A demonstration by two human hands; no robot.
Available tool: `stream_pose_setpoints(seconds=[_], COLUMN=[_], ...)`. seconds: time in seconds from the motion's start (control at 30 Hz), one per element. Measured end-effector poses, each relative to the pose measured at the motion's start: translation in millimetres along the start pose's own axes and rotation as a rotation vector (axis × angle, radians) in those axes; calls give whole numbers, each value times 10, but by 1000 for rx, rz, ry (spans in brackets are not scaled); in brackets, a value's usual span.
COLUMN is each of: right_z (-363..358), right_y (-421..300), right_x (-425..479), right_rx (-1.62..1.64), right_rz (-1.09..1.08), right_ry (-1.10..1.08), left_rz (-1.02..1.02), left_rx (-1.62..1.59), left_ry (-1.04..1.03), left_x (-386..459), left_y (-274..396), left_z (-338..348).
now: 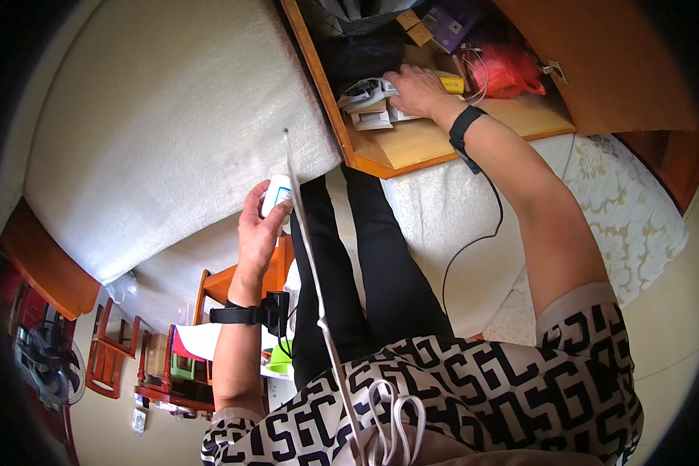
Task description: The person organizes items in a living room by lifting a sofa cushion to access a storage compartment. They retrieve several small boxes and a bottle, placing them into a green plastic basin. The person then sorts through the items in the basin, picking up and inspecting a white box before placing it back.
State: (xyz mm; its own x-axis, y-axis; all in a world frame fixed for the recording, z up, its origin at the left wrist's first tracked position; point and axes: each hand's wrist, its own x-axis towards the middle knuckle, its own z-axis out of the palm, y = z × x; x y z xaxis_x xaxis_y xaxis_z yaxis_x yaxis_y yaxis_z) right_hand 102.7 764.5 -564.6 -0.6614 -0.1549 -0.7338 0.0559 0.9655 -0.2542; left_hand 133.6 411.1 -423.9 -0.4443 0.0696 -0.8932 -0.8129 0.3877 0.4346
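My left hand (260, 224) grips a white plastic bottle (276, 196) with a blue-edged label, above the left side of my legs. My right hand (420, 92) reaches into an open wooden cabinet (384, 170), palm down over small white boxes (374, 119); whether its fingers grip one of them cannot be told. Beside its fingers lies a white packet with something dark (361, 93), and a yellow box (452, 85) is just past the knuckles. A red plastic bag (504, 70) and a pale cable (482, 76) lie to the right of the hand.
A wooden cabinet door (611, 64) stands open at the right. Deeper inside are a purple box (451, 26) and small brown boxes (415, 28). A white textured cover (180, 116) fills the upper left. Wooden chairs (113, 349) and a fan (49, 361) stand lower left. A drawstring hangs before the camera.
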Motion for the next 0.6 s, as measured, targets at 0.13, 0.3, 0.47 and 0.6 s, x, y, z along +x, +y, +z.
stream_pose_setpoints(seconds=[0.13, 0.3, 0.47, 0.6], right_z=[67, 20, 103, 13], right_y=[-45, -128, -77, -134], right_x=[3, 105, 119, 141], right_rx=[-39, -86, -132, -125], right_rz=[8, 70, 67, 82], right_ry=[80, 2, 48, -2], left_rz=[-19, -33, -45, -52], left_rx=[12, -7, -34, -2], left_ry=[14, 18, 7, -8], left_x=[-29, 38, 25, 17], left_y=[62, -131, -88, -91], left_z=[-30, -141, -146, -150])
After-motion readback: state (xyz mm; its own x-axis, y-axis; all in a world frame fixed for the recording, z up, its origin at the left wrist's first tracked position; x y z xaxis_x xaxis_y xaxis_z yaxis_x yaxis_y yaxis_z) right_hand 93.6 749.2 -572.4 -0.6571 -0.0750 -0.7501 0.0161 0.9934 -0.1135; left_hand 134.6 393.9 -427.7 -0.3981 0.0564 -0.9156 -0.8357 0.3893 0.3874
